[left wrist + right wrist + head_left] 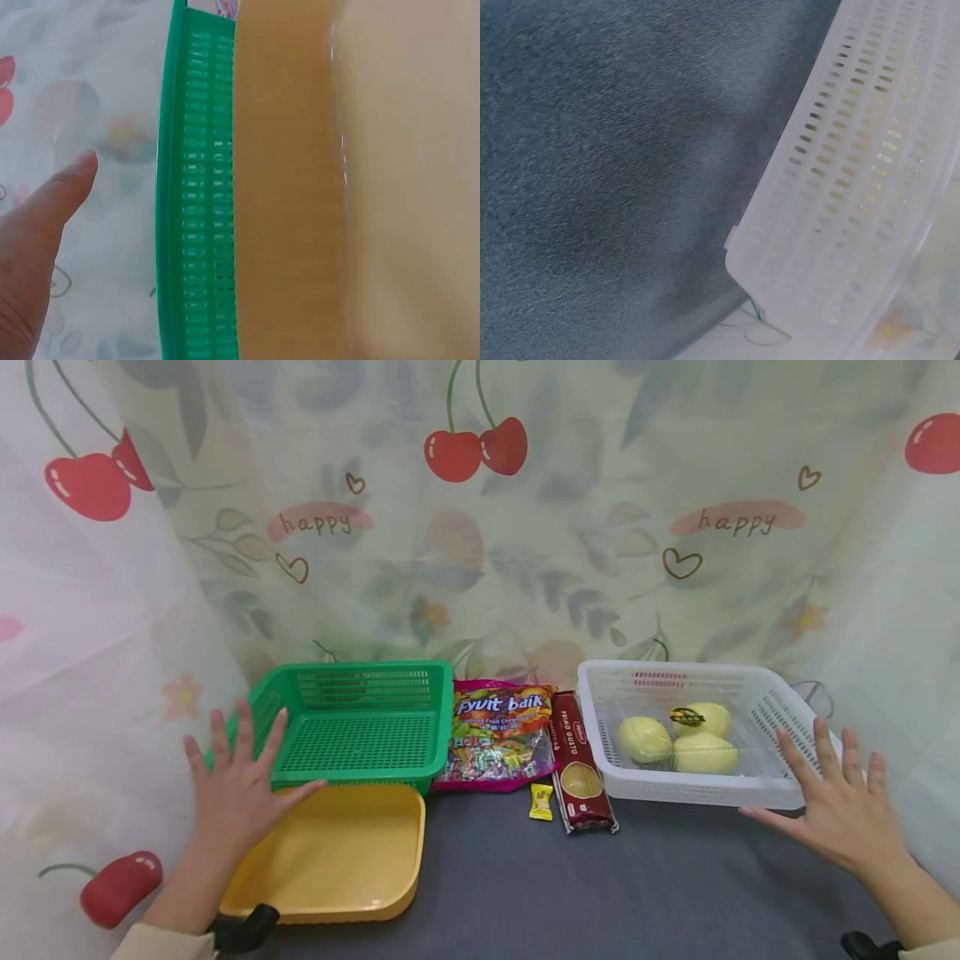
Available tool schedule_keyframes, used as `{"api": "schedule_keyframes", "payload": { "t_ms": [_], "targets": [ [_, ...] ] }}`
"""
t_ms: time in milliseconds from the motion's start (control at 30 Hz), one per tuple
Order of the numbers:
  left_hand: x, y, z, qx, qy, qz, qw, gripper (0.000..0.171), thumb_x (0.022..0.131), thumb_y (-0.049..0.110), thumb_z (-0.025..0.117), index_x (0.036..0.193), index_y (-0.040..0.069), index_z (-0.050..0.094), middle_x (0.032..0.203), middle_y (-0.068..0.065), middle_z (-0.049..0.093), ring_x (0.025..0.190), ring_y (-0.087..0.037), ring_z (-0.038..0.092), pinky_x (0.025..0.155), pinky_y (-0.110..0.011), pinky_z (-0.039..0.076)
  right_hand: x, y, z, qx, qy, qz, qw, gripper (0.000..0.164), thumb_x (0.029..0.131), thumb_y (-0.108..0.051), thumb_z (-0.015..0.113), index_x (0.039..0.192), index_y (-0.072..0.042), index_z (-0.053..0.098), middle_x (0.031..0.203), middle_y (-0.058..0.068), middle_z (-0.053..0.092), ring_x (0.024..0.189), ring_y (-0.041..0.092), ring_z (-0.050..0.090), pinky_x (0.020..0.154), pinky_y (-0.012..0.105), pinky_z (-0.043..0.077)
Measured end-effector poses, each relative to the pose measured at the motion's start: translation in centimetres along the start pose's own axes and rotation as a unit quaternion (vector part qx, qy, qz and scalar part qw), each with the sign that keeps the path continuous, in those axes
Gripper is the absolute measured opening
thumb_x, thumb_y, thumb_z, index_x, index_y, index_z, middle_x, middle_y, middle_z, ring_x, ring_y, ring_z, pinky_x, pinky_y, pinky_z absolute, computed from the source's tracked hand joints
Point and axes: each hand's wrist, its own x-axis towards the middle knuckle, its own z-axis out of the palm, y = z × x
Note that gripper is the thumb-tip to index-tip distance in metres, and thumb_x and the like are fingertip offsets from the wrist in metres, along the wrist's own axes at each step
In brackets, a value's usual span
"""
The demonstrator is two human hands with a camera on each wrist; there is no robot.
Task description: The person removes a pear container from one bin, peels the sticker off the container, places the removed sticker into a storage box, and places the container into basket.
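Observation:
My left hand (236,789), fingers spread and holding nothing, is over the left sides of a green basket (360,743) and a yellow tray (345,852). Its thumb (64,191) shows in the left wrist view. On the other side, my right hand (843,806) is spread beside the front right corner of a white basket (697,789) and holds nothing. Three pale yellow-green round fruits (705,752) in clear wrap lie in that basket. The right wrist view shows the white basket's slotted wall (832,172) but no fingers.
Between the baskets lie a bag of fruit chewy candy (498,735) and a dark red pasta packet (581,768). One small yellow wrapped candy (541,802) sits in front of them on the dark grey tabletop (510,885). A cherry-print curtain (525,568) encloses the back and sides.

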Motion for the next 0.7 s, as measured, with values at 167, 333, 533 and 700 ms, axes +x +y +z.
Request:
{"api": "schedule_keyframes", "payload": {
  "t_ms": [167, 333, 533, 700],
  "targets": [
    [0.4, 0.8, 0.2, -0.009, 0.014, 0.005, 0.9998, 0.108, 0.064, 0.092, 0.004, 0.151, 0.027, 0.005, 0.155, -0.011, -0.022, 0.14, -0.037, -0.023, 0.107, -0.069, -0.005, 0.4, -0.5, -0.2, 0.023, -0.007, 0.011, 1.0, 0.113, 0.07, -0.071, 0.059, 0.149, -0.028, -0.008, 0.153, 0.012, -0.022, 0.138, 0.04, -0.023, 0.107, 0.065, -0.015],
    [1.0, 1.7, 0.5, -0.038, 0.023, 0.005, 0.999, 0.109, 0.065, 0.093, 0.012, 0.151, 0.026, 0.006, 0.155, -0.009, -0.022, 0.14, -0.036, -0.023, 0.107, -0.07, -0.005, 0.9, -0.9, -0.2, 0.056, -0.018, 0.013, 0.998, 0.109, 0.073, -0.067, 0.059, 0.149, -0.026, -0.007, 0.152, 0.01, -0.025, 0.137, 0.037, -0.027, 0.105, 0.064, -0.019],
    [1.7, 2.8, 0.7, -0.053, 0.007, -0.008, 0.9985, 0.108, 0.068, 0.08, 0.052, 0.151, 0.027, 0.005, 0.155, -0.008, -0.021, 0.14, -0.036, -0.023, 0.107, -0.069, -0.004, 1.4, -1.1, 0.0, 0.072, -0.015, 0.016, 0.997, 0.109, 0.074, -0.066, 0.06, 0.149, -0.026, -0.008, 0.152, 0.011, -0.025, 0.137, 0.04, -0.025, 0.105, 0.066, -0.017],
    [2.5, 3.9, 1.0, -0.057, -0.004, -0.014, 0.9983, 0.111, 0.067, 0.072, 0.062, 0.151, 0.028, 0.004, 0.155, -0.009, -0.019, 0.14, -0.037, -0.021, 0.108, -0.068, -0.004, 1.6, -1.1, 0.3, 0.079, -0.012, 0.016, 0.997, 0.107, 0.075, -0.065, 0.059, 0.149, -0.026, -0.008, 0.152, 0.013, -0.024, 0.137, 0.042, -0.023, 0.105, 0.066, -0.016]
  ]
}}
